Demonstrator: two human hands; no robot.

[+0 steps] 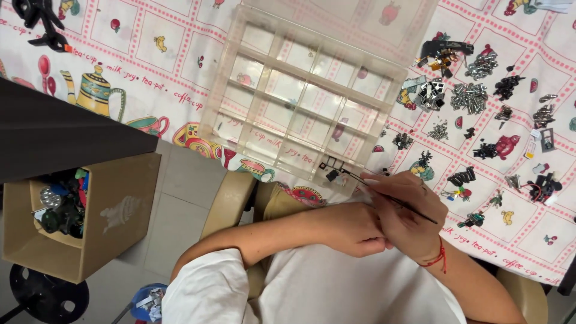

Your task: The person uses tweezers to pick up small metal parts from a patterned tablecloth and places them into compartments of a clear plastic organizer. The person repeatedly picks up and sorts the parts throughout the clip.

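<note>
Here we pinch thin black tweezers (pixel 384 193) in our right hand (pixel 408 213), their tips on a small black part (pixel 332 174) at the near edge of the clear compartment box (pixel 312 90). Our left hand (pixel 354 231) is curled shut on nothing visible, pressed against the right one, near the sorted piles of small metal parts (pixel 471 96) on the patterned tablecloth (pixel 180 36).

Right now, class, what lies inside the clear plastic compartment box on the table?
Most cells of the compartment box look bare, showing the patterned tablecloth beneath. Small black parts sit in a near-edge cell beside the tweezers.
</note>
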